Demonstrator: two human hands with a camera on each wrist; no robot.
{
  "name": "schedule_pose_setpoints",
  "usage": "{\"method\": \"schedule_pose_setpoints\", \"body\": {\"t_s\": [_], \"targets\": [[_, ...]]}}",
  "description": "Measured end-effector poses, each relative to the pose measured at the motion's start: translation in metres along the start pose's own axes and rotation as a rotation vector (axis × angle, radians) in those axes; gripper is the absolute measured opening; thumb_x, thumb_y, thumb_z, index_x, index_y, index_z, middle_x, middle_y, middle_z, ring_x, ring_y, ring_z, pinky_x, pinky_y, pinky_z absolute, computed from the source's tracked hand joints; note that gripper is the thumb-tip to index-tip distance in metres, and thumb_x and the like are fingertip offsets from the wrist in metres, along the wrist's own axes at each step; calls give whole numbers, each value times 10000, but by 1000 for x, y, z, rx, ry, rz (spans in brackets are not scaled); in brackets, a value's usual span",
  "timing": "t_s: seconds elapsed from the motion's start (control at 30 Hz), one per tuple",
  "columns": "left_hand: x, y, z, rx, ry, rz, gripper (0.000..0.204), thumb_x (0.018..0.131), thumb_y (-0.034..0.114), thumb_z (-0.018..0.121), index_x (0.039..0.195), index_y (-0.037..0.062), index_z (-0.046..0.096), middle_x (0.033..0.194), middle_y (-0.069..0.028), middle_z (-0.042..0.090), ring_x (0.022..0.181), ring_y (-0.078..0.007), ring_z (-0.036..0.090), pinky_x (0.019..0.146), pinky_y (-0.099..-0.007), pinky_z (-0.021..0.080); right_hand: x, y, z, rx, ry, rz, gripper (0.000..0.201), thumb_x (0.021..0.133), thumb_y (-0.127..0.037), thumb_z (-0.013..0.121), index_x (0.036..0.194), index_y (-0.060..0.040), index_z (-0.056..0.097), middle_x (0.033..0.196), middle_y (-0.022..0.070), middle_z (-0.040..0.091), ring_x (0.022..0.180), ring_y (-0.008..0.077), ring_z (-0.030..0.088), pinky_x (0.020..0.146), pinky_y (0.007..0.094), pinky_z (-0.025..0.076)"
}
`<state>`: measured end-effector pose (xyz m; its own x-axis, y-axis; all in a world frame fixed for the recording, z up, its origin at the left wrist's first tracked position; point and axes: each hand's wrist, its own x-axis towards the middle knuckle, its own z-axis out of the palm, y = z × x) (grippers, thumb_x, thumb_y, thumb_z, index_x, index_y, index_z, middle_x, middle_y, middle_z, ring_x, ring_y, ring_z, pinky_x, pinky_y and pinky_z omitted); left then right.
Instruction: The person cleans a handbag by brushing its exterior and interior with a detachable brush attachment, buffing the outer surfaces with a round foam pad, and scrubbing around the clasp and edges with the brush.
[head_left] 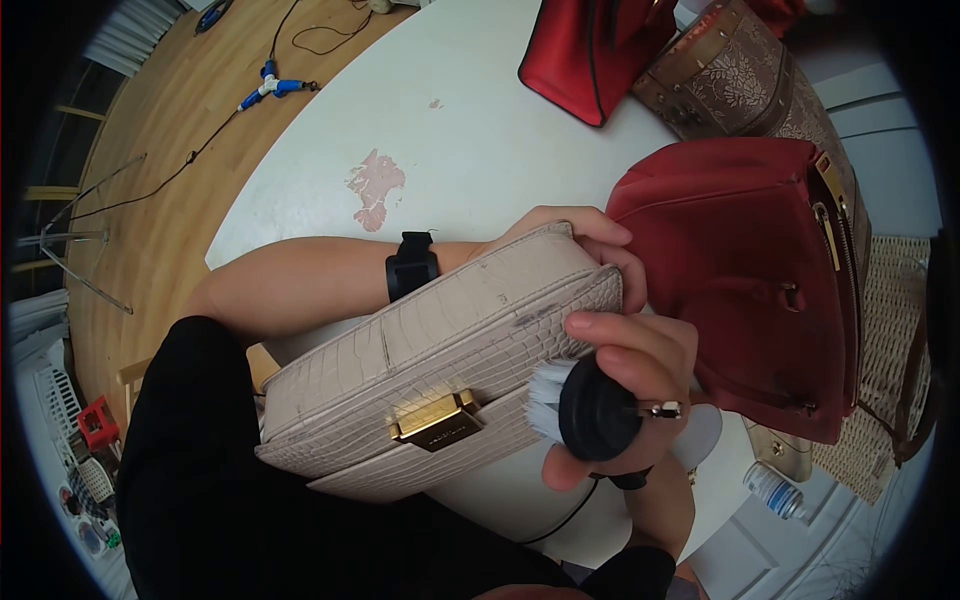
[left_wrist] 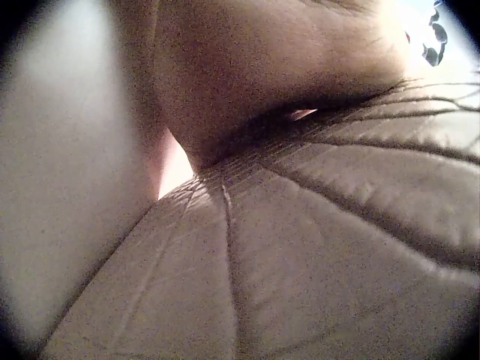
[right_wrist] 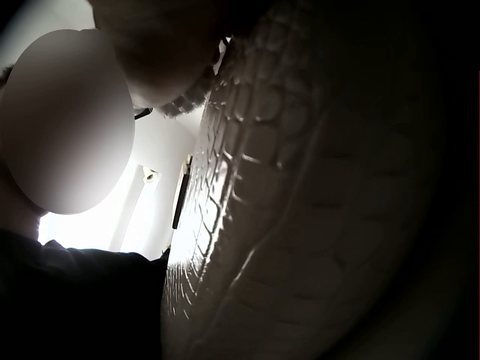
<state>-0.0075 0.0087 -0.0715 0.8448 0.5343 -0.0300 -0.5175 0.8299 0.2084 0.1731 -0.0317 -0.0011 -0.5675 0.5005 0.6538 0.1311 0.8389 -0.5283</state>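
A pale beige, crocodile-textured handbag (head_left: 450, 350) with a gold clasp (head_left: 436, 420) lies tilted across the lap, and its surface fills much of both wrist views. At its upper right end the left hand (head_left: 590, 240) grips the bag, fingers bent round the far corner. The right hand (head_left: 650, 370) holds a round black brush (head_left: 600, 408) with white bristles (head_left: 546, 400) and a metal shank; the bristles are at the bag's front near its right end. Whether they touch the leather cannot be told. In the left wrist view the left hand (left_wrist: 262, 67) lies against the bag (left_wrist: 300, 247).
A dark red bag (head_left: 740, 270) stands right of the hands, a bright red bag (head_left: 590, 60) and a patterned brown one (head_left: 740, 85) behind it. The white table (head_left: 480, 130) has peeled patches. A small can (head_left: 774, 490) and woven mat (head_left: 880, 370) are at right.
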Motion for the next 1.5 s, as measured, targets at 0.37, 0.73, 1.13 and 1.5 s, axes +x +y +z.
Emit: {"method": "schedule_pose_setpoints", "body": {"t_s": [0.37, 0.73, 1.13, 1.5], "targets": [[3, -1, 2, 20, -58, 18, 607, 1045, 510, 415, 974, -50, 636, 962, -227, 691, 882, -279, 686, 834, -345, 538, 5, -11, 19, -32, 0, -70, 582, 957, -661, 620, 1175, -127, 550, 1189, 114, 709, 883, 206, 661, 745, 325, 547], [5, -1, -6, 109, -112, 53, 595, 1058, 495, 416, 997, -56, 632, 994, -211, 664, 926, -307, 700, 856, -369, 554, 9, -12, 20, 15, -2, -44, 600, 931, -676, 648, 1178, -136, 561, 1168, 108, 700, 838, 189, 678, 715, 322, 540], [9, -10, -18, 127, -161, 253, 537, 1068, 456, 426, 1032, -19, 675, 1016, -195, 621, 869, -246, 684, 771, -327, 560, 12, -17, 23, -1, 16, 46, 614, 857, -677, 731, 1087, -117, 633, 1159, 91, 701, 794, 183, 665, 707, 336, 530], [11, -4, -11, -74, -205, 36, 540, 1030, 438, 479, 1012, -70, 662, 975, -200, 680, 853, -244, 687, 757, -318, 549, 6, -15, -1, -23, -152, 30, 849, 791, -807, 698, 1206, -73, 596, 1195, 120, 588, 1044, 268, 611, 889, 408, 514]]}}
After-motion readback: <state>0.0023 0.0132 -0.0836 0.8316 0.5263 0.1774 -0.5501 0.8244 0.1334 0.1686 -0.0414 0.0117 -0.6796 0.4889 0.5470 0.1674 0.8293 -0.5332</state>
